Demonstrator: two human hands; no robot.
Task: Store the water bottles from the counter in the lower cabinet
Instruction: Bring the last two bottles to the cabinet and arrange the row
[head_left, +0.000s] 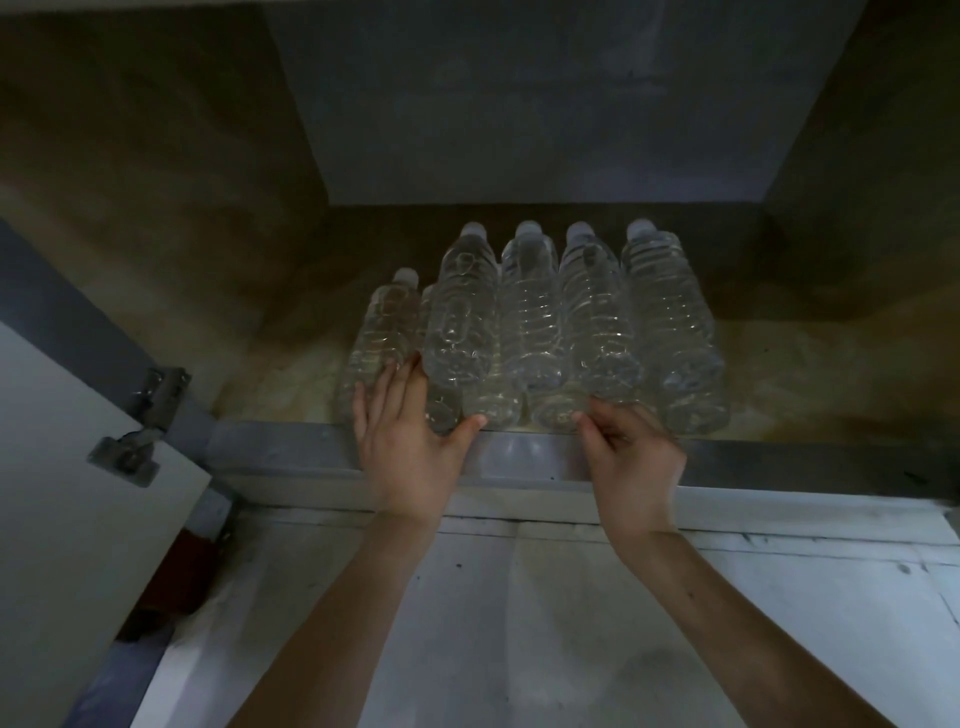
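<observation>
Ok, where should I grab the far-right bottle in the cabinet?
Take the far-right bottle round its ribbed body near the base, coming from the front and the right side. It lies on its side, cap toward the back wall, base toward the opening; its right flank is free, its left against the stack.

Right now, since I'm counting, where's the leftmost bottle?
Head view, left of centre: the leftmost bottle lies on the cabinet floor, by the left hand.
</observation>
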